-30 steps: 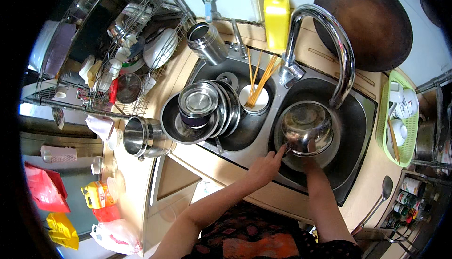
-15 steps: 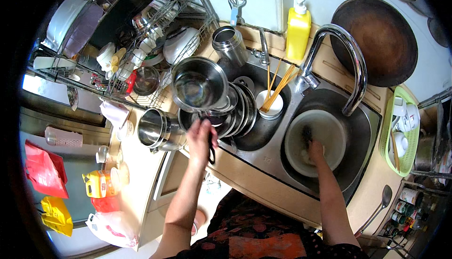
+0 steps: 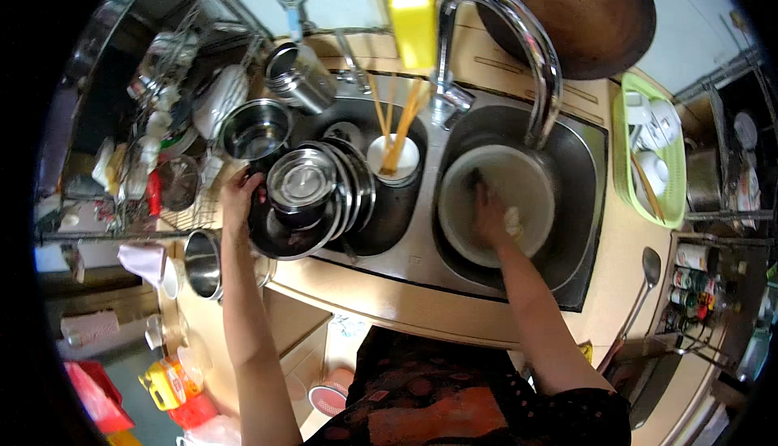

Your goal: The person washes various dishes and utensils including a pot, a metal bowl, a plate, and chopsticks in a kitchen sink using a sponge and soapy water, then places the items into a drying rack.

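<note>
My left hand (image 3: 239, 195) is closed at the handle of a steel saucepan (image 3: 258, 130), which sits at the left rim of the left sink bowl. Beside it, a steel bowl (image 3: 301, 178) lies upside down in a dark pan (image 3: 279, 245), with several metal lids (image 3: 361, 190) leaning behind. My right hand (image 3: 489, 215) reaches into a pale round basin (image 3: 539, 247) of cloudy water in the right sink bowl, its fingers stretched out. Just past the fingertips is a dark patch I cannot make out. A small whitish thing (image 3: 512, 220) lies by this hand.
A chrome faucet (image 3: 547, 65) arches over the basin. White bowls (image 3: 403, 156) with chopsticks (image 3: 397, 142) stand in the left sink. Behind are a yellow pump bottle (image 3: 411, 20), a steel flask (image 3: 304, 77) and a wok (image 3: 575, 16). A green basket (image 3: 632, 195) of dishes stands right.
My left hand has lowered the saucepan away from above the pans, to the left rim of the sink. My right hand stays in the basin. The whole view has shifted.
</note>
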A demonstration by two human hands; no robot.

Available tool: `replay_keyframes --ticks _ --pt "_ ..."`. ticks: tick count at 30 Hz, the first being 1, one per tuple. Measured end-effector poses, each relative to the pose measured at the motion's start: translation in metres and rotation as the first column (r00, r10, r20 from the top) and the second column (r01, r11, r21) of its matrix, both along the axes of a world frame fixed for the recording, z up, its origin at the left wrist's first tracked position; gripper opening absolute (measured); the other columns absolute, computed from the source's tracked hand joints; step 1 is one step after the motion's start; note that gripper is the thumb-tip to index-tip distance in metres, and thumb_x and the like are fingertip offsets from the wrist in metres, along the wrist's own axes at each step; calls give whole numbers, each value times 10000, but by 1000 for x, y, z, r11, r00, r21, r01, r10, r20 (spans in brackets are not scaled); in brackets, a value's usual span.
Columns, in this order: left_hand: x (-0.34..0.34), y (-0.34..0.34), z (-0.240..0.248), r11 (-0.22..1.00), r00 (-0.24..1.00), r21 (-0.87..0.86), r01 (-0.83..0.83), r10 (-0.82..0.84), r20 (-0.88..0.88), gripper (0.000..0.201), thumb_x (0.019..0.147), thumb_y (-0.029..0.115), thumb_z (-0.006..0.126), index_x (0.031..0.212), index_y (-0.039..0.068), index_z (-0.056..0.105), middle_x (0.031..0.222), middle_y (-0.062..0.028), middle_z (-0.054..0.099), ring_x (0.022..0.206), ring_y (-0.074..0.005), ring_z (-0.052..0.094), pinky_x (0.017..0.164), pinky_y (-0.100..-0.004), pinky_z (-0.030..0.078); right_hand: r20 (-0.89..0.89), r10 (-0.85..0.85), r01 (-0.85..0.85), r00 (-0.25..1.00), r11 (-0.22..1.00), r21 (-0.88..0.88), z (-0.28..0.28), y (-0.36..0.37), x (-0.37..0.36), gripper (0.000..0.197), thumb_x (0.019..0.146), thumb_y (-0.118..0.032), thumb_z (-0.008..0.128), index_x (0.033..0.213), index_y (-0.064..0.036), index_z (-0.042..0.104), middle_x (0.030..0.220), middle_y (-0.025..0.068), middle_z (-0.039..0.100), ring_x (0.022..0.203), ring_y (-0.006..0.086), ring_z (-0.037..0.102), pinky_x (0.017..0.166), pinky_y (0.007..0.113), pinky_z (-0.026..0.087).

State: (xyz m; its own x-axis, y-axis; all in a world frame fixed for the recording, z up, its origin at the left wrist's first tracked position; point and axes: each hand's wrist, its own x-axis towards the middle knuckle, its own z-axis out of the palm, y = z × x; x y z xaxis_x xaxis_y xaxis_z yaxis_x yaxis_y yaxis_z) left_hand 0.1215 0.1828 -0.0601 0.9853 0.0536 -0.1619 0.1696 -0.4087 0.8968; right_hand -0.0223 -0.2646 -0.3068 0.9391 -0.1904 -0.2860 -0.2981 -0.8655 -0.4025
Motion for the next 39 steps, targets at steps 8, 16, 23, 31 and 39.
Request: replay_keyframes --ticks 8,16,23,31,39 --pt "-17 -16 3 536 953 837 -110 -183 243 481 746 111 626 1203 43 490 1023 -200 554 936 -322 548 777 -385 441 -70 73 -89 995 958 -271 9 -12 -5 581 819 -224 520 1337 -99 287 1291 175 377 1172 385 348 963 501 267" --pt "-66 -108 13 802 814 592 -83 -288 505 398 742 -22 611 1128 54 551 1066 -140 520 1012 -266 517 858 -348 435 -194 -25 -23 981 970 -240 0 -15 4 624 771 -241 595 1326 -170 319 1307 160 340 1175 359 356 921 493 337" --pt "-107 -185 -4 897 863 358 259 -381 330 370 706 -51 603 1065 35 569 1053 -156 522 980 -301 529 818 -346 440 -30 348 -346 937 916 -205 -1 -9 0 520 758 -184 606 1235 -112 411 1081 180 541 1008 340 517 808 439 431" --pt "-142 -214 -34 862 849 77 502 -507 148 337 736 -39 577 1067 12 544 998 -142 514 803 -237 564 706 -311 476 168 85 -114 982 978 173 58 -11 22 323 781 -188 606 1044 -21 521 874 197 590 797 359 572 698 430 446" --pt "-156 -225 -61 874 864 85 478 -486 130 300 754 -35 569 1048 25 564 950 -111 537 733 -188 567 635 -269 475 -99 -12 7 995 999 -47 73 17 14 356 845 -316 519 1046 -23 521 915 199 586 839 357 573 737 463 440"
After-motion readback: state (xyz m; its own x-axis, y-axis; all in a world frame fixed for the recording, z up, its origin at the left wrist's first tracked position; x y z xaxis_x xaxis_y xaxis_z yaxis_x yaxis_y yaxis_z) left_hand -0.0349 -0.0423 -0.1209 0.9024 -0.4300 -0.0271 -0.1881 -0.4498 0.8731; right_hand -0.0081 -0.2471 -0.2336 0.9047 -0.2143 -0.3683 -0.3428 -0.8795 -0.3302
